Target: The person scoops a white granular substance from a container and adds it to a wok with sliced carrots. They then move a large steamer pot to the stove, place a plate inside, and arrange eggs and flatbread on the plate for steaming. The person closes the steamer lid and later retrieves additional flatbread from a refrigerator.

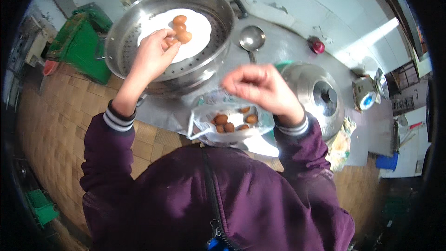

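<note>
My left hand (153, 53) reaches into a stainless steel steamer pot (163, 75). Its fingers and thumb close around a brown egg (171, 43), over a white plate (198, 40) on the perforated steamer tray (221, 29). Several other brown eggs (180, 28) rest on the plate beside my fingertips. Blurred by motion, my right hand (261, 89) hovers above a clear plastic bag (204, 130) with its fingers curled; whether anything is inside them cannot be seen. Several darker brown eggs (229, 127) lie in the open bag, near my body.
A steel ladle (252, 38) and a red onion (318, 47) lie on the metal counter (278, 35). Right of my right hand stands a domed metal lid (306, 76) with a black knob. A dial scale (366, 96) is farther right. A green bin (80, 48) stands left.
</note>
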Tool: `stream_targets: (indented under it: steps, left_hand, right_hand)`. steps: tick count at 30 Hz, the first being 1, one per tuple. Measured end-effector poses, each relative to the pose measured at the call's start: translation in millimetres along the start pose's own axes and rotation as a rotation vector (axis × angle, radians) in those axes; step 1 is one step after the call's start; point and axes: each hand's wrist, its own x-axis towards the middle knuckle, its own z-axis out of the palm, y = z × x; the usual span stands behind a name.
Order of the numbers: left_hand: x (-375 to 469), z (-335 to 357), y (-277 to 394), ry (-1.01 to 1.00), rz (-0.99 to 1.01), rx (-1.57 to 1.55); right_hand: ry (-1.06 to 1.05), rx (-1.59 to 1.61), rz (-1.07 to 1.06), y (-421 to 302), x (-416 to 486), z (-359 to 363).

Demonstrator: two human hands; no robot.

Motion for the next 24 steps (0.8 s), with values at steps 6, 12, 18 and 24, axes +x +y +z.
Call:
stream_targets:
  steps: [6, 12, 18, 24]
  left_hand:
    - [-93.9, 101.8, 67.8, -0.663, 0.111, -0.592]
    - [-146.4, 209.5, 23.9, -0.843, 0.104, 0.086]
    - [-167.2, 247.5, 2.2, -0.788, 0.323, 0.28]
    - [-168.8, 249.7, 0.5, -0.795, 0.43, 0.31]
  right_hand:
    - [0.032, -0.591, 0.295, 143.3, -76.1, 32.9]
    - [-0.024, -1.033, 0.471, 220.5, -121.8, 41.5]
    - [0.051, -1.069, 0.334, 215.5, -123.9, 44.6]
    - [0.068, -0.787, 0.467, 202.0, -110.7, 22.1]
